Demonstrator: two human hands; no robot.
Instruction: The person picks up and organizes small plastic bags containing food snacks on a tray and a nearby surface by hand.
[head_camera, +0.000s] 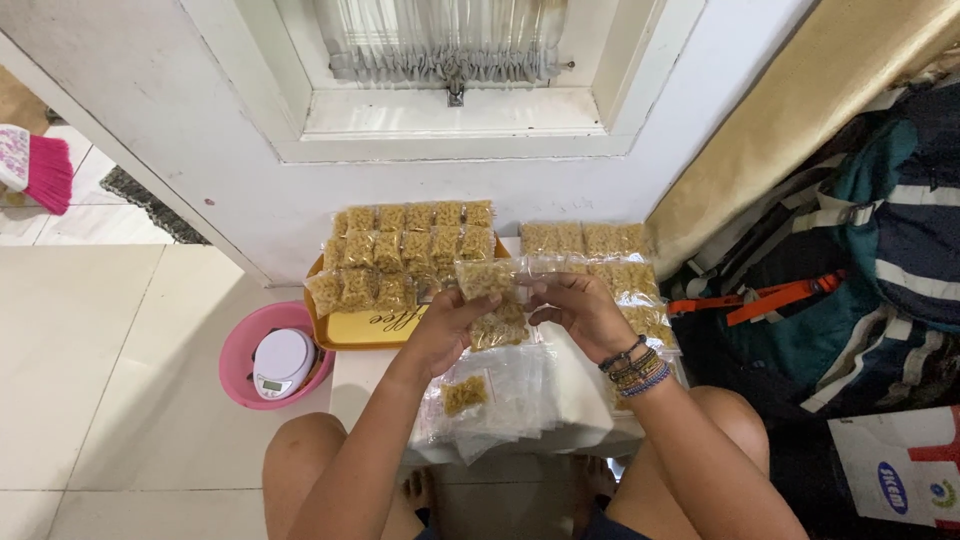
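Both my hands hold one small clear bag of yellow snack pieces (487, 279) above a low white table (580, 395). My left hand (445, 325) grips its left side and my right hand (580, 310), with beaded bracelets on the wrist, pinches its right top edge. More filled bags lie under my hands. Several filled bags (405, 255) lie in rows on a yellow tray (365, 328) at the left. Another group of filled bags (600, 250) lies at the right. A stack of clear plastic bags (500, 400), one with a few snack pieces, lies near me.
A pink basin (245, 375) with a small white kitchen scale (280, 362) stands on the tiled floor at the left. A white door (200, 120) stands right behind the table. Backpacks and bags (870, 240) pile up at the right. A pink broom head (40, 170) lies far left.
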